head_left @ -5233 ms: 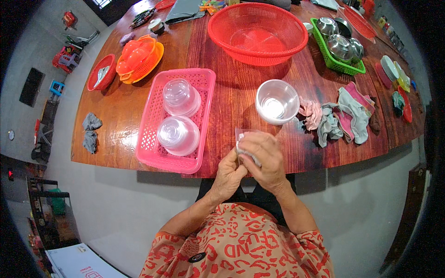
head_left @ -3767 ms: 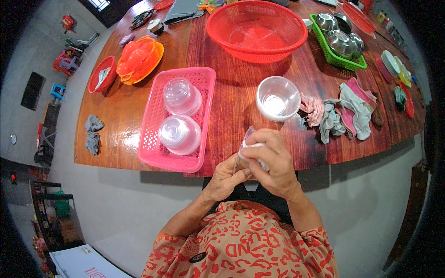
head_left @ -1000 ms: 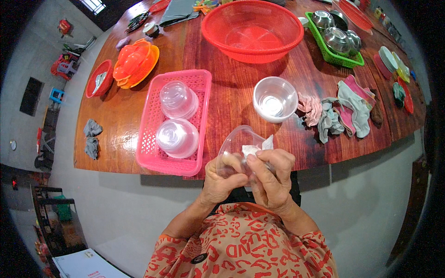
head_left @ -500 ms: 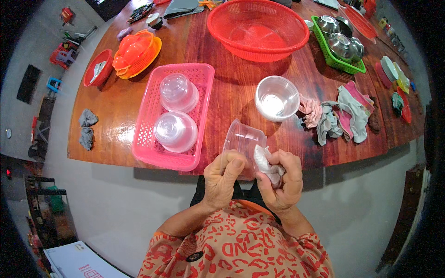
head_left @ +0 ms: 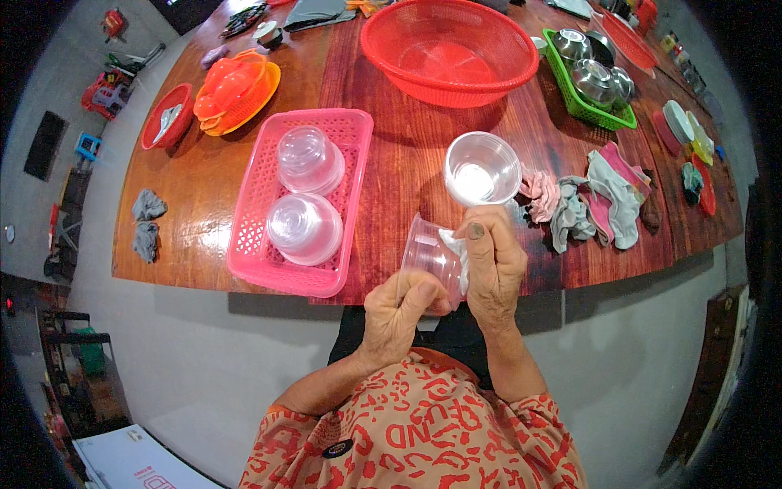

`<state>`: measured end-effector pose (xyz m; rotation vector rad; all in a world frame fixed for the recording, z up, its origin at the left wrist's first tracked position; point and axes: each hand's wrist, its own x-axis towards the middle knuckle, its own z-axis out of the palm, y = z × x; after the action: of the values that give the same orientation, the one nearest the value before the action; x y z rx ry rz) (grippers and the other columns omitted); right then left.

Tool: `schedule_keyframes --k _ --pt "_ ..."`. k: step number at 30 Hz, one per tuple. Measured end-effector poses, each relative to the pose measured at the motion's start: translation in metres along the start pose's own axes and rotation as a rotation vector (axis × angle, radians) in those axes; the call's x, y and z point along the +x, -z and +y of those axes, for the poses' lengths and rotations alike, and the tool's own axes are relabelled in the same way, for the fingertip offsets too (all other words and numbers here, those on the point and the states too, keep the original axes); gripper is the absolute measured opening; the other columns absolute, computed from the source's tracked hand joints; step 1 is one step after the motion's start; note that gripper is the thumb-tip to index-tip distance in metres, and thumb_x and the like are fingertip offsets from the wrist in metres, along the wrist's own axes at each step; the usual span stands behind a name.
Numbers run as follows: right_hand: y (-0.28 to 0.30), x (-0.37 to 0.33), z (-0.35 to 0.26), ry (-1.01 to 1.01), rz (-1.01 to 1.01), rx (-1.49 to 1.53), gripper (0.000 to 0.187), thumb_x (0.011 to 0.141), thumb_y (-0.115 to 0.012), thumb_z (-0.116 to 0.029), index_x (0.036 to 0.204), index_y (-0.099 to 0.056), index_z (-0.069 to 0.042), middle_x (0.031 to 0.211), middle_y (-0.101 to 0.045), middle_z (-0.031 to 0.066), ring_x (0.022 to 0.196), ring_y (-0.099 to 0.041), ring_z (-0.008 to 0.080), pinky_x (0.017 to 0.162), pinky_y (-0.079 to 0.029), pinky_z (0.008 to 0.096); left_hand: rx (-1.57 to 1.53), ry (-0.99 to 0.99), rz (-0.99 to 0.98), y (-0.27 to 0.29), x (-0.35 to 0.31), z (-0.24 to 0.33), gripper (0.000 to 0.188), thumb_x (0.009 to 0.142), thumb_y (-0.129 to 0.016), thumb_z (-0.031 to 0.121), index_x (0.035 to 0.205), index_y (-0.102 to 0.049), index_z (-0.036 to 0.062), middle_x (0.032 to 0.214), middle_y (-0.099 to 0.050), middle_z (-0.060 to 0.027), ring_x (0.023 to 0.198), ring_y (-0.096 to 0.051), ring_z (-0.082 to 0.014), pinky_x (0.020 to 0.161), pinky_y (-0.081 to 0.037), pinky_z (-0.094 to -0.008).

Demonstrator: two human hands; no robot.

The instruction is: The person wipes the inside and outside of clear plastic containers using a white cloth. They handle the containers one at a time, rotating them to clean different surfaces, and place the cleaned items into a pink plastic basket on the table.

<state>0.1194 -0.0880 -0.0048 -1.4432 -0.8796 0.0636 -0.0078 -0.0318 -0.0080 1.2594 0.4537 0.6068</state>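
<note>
A clear plastic cup [head_left: 425, 246] lies tilted on its side in the air above the table's near edge. My left hand [head_left: 399, 314] grips it low down, fingers curled round its near side. In my right hand [head_left: 490, 265] is a white cloth [head_left: 453, 248], pinched and pressed against the cup's right end; part of the cloth is hidden by the fingers. Just beyond stands another clear plastic container [head_left: 483, 169], upright with its mouth facing up. To the left, a pink basket [head_left: 358, 175] holds two upside-down clear containers [head_left: 305, 228], one behind the other.
Crumpled cloths [head_left: 615, 200] lie on the right. A large red colander [head_left: 448, 94] sits at the back, beside a green basket [head_left: 599, 114] of metal bowls. Orange baskets [head_left: 236, 98], a small red basket [head_left: 183, 118] and grey rags [head_left: 147, 224] occupy the left side of the wooden table [head_left: 175, 183].
My right hand has moved up and away from me, drawing the white cloth along the cup's rim. The cup has turned slightly and shifted right in my left hand.
</note>
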Motion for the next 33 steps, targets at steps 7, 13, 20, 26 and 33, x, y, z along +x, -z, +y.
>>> schedule_keyframes --k 7,13,20,26,33 --pt "0.001 -0.034 -0.006 0.12 -0.35 -0.175 0.062 0.091 -0.046 -0.036 0.134 -0.035 0.007 0.125 -0.031 0.0209 0.114 -0.033 0.033 0.1 -0.028 0.0428 -0.009 -0.078 0.153 0.011 0.014 -0.003 0.026 0.097 -0.051 0.025 0.09 -0.059 0.0022 0.08 -0.061 0.0 0.071 -0.054 -0.0052 0.064 -0.046 -0.0215" --pt "0.009 -0.035 -0.008 0.376 -0.148 -0.178 0.051 0.065 -0.067 0.01 0.115 -0.06 0.001 0.105 -0.055 0.0145 0.085 -0.056 0.0265 0.075 -0.048 0.0308 -0.242 0.014 0.137 0.01 0.016 -0.004 0.025 0.098 -0.05 0.024 0.089 -0.057 0.0019 0.076 -0.058 -0.0011 0.07 -0.054 -0.0064 0.063 -0.046 -0.0223" --pt "0.01 -0.018 0.006 0.295 0.044 -0.149 0.041 0.067 -0.069 0.007 0.107 -0.064 -0.002 0.093 -0.06 0.011 0.077 -0.059 0.0221 0.064 -0.048 0.0295 -0.525 0.104 -0.052 0.014 0.013 -0.011 0.026 0.096 -0.052 0.027 0.088 -0.054 0.0021 0.074 -0.059 -0.0067 0.064 -0.058 -0.0135 0.059 -0.052 -0.0286" --pt "0.009 -0.021 0.012 0.147 0.026 -0.18 0.037 0.069 -0.067 0.005 0.106 -0.063 -0.001 0.092 -0.059 0.0103 0.074 -0.057 0.0225 0.064 -0.047 0.0311 -0.666 0.16 -0.017 0.017 0.02 -0.009 0.029 0.097 -0.048 0.032 0.084 -0.051 0.0055 0.069 -0.055 -0.0054 0.062 -0.057 -0.0174 0.059 -0.051 -0.0303" --pt "0.011 -0.035 -0.001 0.243 -0.092 -0.14 0.035 0.065 -0.071 0.004 0.099 -0.066 -0.002 0.084 -0.06 0.0094 0.07 -0.055 0.0233 0.062 -0.043 0.0333 -0.646 0.185 0.033 0.021 0.025 -0.015 0.033 0.098 -0.046 0.035 0.082 -0.051 0.0069 0.069 -0.054 -0.0042 0.061 -0.055 -0.0155 0.056 -0.049 -0.0284"
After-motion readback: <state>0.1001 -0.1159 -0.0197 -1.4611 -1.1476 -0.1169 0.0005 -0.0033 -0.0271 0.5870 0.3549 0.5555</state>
